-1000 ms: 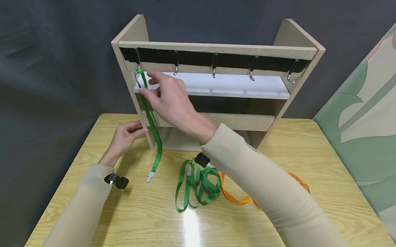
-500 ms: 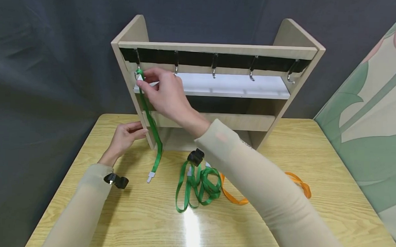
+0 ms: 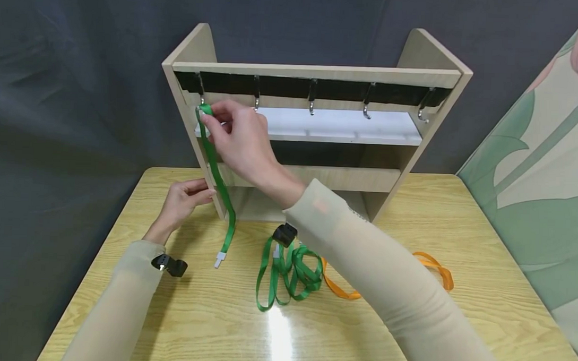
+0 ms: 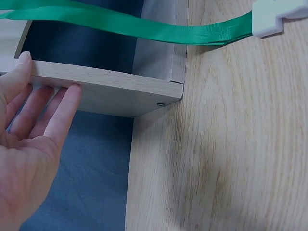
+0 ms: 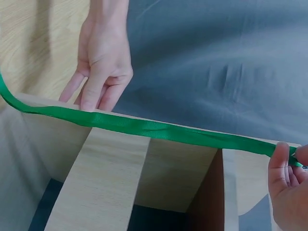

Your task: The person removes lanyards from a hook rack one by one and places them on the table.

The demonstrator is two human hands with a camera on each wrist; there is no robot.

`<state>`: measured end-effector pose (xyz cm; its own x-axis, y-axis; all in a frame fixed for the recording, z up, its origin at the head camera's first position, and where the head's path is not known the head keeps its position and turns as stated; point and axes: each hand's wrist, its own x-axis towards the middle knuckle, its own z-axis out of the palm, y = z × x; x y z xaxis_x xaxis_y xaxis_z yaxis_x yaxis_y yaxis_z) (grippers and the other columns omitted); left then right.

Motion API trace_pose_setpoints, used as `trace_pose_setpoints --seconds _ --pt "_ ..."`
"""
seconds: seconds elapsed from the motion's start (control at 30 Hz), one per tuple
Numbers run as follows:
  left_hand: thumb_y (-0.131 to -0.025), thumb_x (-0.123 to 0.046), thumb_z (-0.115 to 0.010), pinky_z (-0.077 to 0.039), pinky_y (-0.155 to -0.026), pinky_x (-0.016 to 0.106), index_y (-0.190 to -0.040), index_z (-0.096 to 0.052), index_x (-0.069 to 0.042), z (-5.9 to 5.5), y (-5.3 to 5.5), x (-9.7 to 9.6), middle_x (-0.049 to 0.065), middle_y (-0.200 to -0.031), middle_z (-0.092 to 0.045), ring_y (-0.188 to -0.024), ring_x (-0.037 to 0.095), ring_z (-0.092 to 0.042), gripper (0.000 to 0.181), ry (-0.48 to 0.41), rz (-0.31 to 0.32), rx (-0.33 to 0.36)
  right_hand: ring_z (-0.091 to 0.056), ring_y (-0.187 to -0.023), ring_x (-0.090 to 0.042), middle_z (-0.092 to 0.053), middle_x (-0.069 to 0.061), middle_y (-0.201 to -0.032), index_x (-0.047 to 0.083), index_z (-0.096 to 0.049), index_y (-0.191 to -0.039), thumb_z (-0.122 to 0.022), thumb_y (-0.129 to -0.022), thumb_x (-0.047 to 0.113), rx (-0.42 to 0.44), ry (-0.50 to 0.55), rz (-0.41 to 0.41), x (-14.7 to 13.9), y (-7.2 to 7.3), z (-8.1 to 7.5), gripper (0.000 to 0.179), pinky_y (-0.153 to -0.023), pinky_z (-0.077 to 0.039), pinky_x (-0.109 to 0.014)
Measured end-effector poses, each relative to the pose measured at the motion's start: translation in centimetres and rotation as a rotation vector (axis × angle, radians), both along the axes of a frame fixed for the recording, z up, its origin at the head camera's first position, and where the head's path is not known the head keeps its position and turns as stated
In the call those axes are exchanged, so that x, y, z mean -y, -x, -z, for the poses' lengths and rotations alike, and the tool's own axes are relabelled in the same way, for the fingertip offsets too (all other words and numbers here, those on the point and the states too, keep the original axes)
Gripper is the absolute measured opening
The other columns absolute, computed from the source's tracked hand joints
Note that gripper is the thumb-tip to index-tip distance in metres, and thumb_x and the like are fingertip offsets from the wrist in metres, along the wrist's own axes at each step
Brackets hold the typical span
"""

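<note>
A green lanyard (image 3: 220, 184) hangs down the left front of a wooden shelf unit (image 3: 316, 71), its white plastic buckle (image 3: 220, 259) at the lower end. My right hand (image 3: 245, 139) pinches the lanyard's upper end between thumb and fingers, right at the leftmost metal hook (image 3: 201, 87). Whether the loop sits on that hook is hidden by the fingers. Low on the left, my left hand (image 3: 183, 202) holds the edge of the unit's side panel (image 4: 106, 82). In the left wrist view its thumb lies over the front edge and its fingers touch the outer face.
Several more hooks, such as the middle hook (image 3: 312, 104), line the black strip (image 3: 340, 89). A green lanyard pile (image 3: 290, 271) lies on the wooden table (image 3: 207, 326). Beside it, an orange lanyard (image 3: 339, 289) is partly under my right forearm. Dark cloth (image 3: 299, 27) stands behind.
My right hand has moved slightly left, from open fingers beside the lanyard to pinching its top, and a flat green loop now shows at the fingertips. My left hand has stayed put.
</note>
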<state>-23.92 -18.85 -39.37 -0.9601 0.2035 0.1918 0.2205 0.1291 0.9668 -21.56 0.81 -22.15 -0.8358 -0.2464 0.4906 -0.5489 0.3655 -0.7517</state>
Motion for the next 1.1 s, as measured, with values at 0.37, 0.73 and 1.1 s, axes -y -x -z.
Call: trace_pose_setpoints --seconds 0.37,0.73,1.1 --pt "-0.09 -0.008 -0.066 -0.053 -0.078 0.036 -0.125 -0.058 0.008 2.0 1.2 0.7 0.017 -0.113 -0.064 -0.093 0.022 -0.067 0.039 -0.013 -0.004 -0.012 -0.063 -0.067 -0.01 -0.068 -0.005 -0.083 0.002 -0.065 -0.104 -0.062 -0.094 0.016 -0.022 0.112 -0.066 -0.9 -1.5 -0.6 0.017 -0.056 -0.051 -0.023" --pt "-0.091 -0.005 -0.065 -0.054 -0.075 0.031 -0.124 -0.057 0.011 2.2 1.3 1.0 0.011 -0.108 -0.067 -0.088 0.016 -0.067 0.038 -0.047 0.012 -0.033 -0.063 -0.068 -0.009 -0.067 -0.001 -0.081 0.001 -0.065 -0.104 -0.063 -0.094 0.015 -0.065 0.126 -0.091 -1.6 -2.7 -2.5 0.017 -0.059 -0.049 -0.024" --pt "-0.09 -0.007 -0.066 -0.054 -0.076 0.032 -0.124 -0.058 0.01 2.2 1.4 0.9 0.014 -0.111 -0.066 -0.091 0.017 -0.067 0.038 -0.041 0.008 -0.035 -0.061 -0.064 -0.009 -0.066 -0.001 -0.076 0.0 -0.066 -0.1 -0.065 -0.092 0.01 -0.14 0.174 -0.13 -2.3 -3.7 -4.1 0.013 -0.055 -0.045 -0.024"
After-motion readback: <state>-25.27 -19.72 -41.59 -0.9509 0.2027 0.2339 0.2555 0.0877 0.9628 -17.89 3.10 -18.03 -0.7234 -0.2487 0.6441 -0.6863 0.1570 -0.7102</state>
